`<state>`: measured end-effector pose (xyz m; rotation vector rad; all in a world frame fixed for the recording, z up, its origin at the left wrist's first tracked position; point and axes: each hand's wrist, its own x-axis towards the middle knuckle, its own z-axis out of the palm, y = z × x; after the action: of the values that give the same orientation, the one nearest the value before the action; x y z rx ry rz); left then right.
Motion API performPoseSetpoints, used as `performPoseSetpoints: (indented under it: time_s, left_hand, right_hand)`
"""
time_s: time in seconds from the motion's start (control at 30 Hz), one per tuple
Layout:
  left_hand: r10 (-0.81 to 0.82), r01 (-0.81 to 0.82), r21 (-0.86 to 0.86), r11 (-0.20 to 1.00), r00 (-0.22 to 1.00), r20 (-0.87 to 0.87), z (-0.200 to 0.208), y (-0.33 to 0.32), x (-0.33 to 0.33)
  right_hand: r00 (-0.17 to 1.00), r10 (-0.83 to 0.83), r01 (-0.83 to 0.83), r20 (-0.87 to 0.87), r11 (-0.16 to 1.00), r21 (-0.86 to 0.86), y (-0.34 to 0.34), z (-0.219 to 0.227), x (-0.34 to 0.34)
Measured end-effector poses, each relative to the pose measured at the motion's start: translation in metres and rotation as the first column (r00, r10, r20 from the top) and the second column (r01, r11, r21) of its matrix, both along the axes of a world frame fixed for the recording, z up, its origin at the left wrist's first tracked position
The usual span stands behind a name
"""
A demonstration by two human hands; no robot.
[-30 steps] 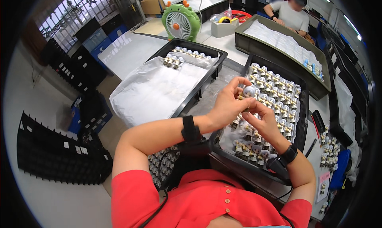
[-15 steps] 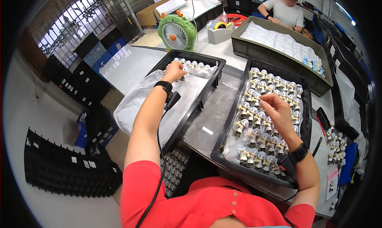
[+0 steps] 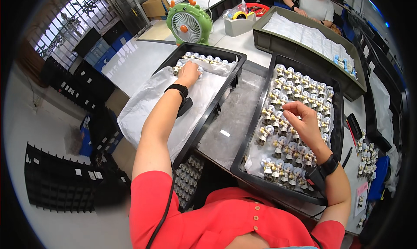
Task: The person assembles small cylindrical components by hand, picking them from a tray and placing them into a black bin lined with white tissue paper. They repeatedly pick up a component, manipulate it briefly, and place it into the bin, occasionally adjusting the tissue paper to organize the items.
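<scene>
My left hand (image 3: 190, 74) reaches into the left black tray (image 3: 210, 114), its fingers closed round a small white-haired figurine (image 3: 200, 71) that is mostly hidden by them. Another figurine (image 3: 177, 68) lies just left of these fingers, on white sheeting (image 3: 191, 101). Beyond, a row of similar figurines (image 3: 208, 58) lines the tray's far end. Over the right black tray (image 3: 238, 162), my right hand (image 3: 306, 123) hovers with thumb and fingers curved and apart, nothing visible between them. Several rows of figurines (image 3: 278, 147) in white and yellow lie beneath it.
A green fan (image 3: 189, 23) stands behind the left tray. Farther right are a grey holder with tape (image 3: 240, 26) and a large grey-green bin (image 3: 304, 45). More figurines (image 3: 367, 160) lie at the right edge. Across the table sits a person (image 3: 308, 8) in a white shirt.
The view has shifted slightly. My left hand has turned and moved a little, bringing the figurine down toward the sheeting. My right hand stays about where it was.
</scene>
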<state>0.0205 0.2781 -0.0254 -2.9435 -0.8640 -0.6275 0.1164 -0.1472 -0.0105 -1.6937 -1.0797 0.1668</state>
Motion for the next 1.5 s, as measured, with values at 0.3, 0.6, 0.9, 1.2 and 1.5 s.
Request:
performPoseSetpoints:
  time_s: [0.3,0.6,0.9,1.2,1.5]
  left_hand:
    - [0.005,-0.005,0.003,1.0,0.994,0.114,0.02,-0.012,-0.013]
    - [-0.377,0.561,-0.766,0.314,0.814,0.442,0.077,-0.206,-0.041]
    - [-0.346,0.718,-0.639,0.276,0.695,0.631,0.03,-0.273,-0.04]
    - [-0.302,0.697,-0.674,-0.246,0.605,0.736,0.016,-0.274,-0.041]
    - [-0.285,0.757,-0.646,-0.103,0.6,0.748,0.012,-0.278,-0.047]
  right_hand:
    - [0.97,0.175,-0.16,0.169,0.982,-0.098,0.005,-0.013,0.001]
    - [0.776,0.362,-0.205,0.517,0.919,-0.336,0.007,-0.033,-0.024]
    - [0.873,0.175,-0.181,0.456,0.983,-0.031,0.006,-0.012,-0.032]
    - [0.815,0.052,-0.235,0.577,0.94,0.247,0.004,-0.006,-0.03]
    - [0.871,0.11,-0.236,0.479,0.948,0.212,0.005,-0.011,-0.03]
